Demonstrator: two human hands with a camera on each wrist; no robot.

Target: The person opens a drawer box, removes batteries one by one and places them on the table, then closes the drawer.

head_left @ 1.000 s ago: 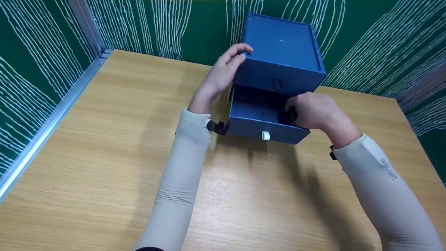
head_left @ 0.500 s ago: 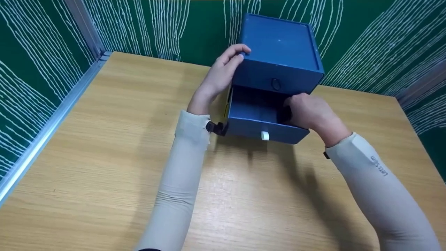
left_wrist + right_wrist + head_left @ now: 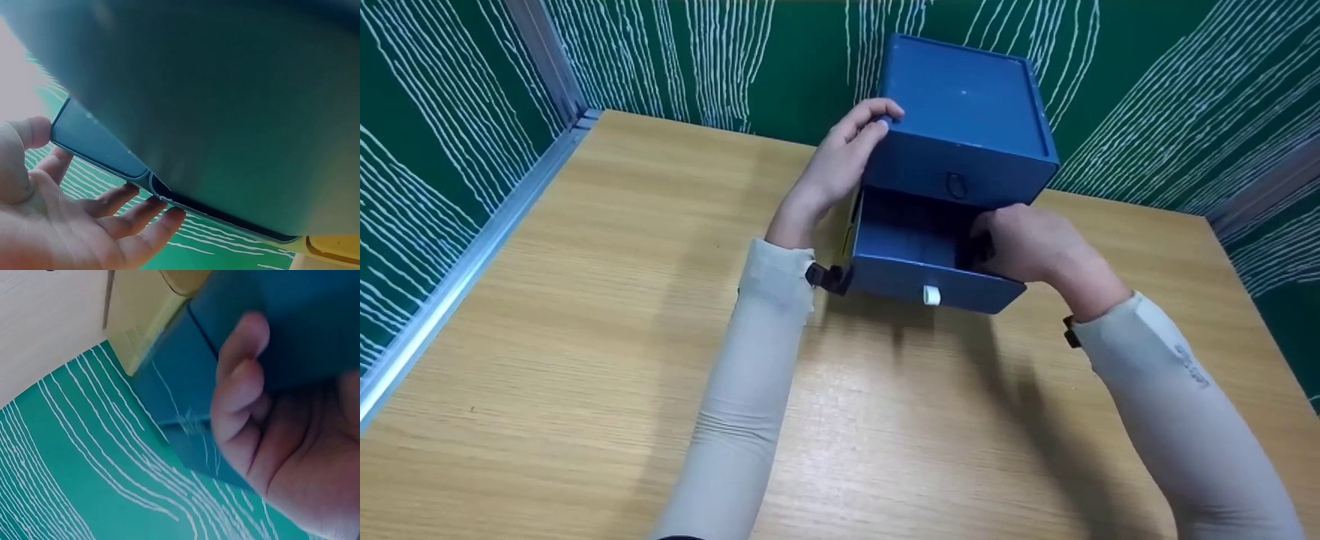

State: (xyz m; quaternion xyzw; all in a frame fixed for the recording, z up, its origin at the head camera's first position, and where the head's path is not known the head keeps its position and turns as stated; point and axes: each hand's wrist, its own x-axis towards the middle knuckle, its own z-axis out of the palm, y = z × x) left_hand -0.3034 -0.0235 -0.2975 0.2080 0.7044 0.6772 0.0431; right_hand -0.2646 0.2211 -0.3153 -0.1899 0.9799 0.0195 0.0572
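Note:
A blue drawer unit stands at the back of the table, its lower drawer pulled out and fitted with a small white pull tab. My left hand rests on the unit's upper left corner; in the left wrist view its fingers are spread along the edge. Over the drawer's right wall, my right hand reaches in with bent fingers, and a dark patch shows beside them. I cannot tell whether it holds anything. The right wrist view shows curled fingers against the blue wall.
A yellow section sits next to the blue parts. The upper drawer front, with an oval hole, is closed above the pulled-out drawer. Green panels with white lines border the wooden table, with a metal rail at left.
The right hand shifts slightly within the drawer, leftward and then back. The left hand keeps its place on the unit, and the drawer stays pulled out.

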